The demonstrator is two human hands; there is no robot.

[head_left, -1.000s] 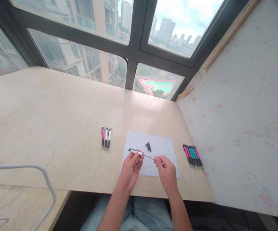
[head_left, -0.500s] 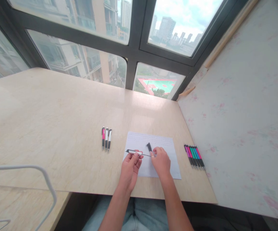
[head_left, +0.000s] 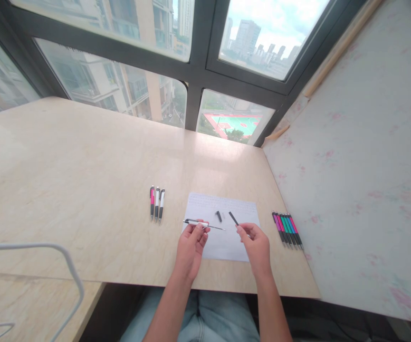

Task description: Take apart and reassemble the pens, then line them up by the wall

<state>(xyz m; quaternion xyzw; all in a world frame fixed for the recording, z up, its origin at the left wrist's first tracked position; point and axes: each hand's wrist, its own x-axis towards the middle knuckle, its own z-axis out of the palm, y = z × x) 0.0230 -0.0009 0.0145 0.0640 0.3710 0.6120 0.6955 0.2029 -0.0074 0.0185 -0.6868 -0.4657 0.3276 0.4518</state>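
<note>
My left hand (head_left: 193, 242) is closed around a white pen barrel (head_left: 201, 224) with a black clip end, held level above the paper. A thin dark refill (head_left: 216, 228) sticks out of the barrel's open end, pointing right. My right hand (head_left: 255, 242) pinches a slim black stick-like piece (head_left: 233, 218), tilted up to the left; its lower end is hidden by the fingers. Between the hands, a short black pen part (head_left: 218, 216) lies on the written sheet of paper (head_left: 226, 249), with a tiny pale piece (head_left: 224, 215), perhaps a spring, beside it.
Three pens (head_left: 157, 204), one pink and two white, lie in a row left of the paper. Several coloured pens (head_left: 288, 230) lie side by side to the right, near the papered wall (head_left: 351, 190). A white cable (head_left: 66, 259) loops at the lower left. Windows stand behind the table.
My right hand has moved right, away from the refill tip, and now shows the black stick-like piece in its fingers. My left hand stays nearly in place with the pen barrel.
</note>
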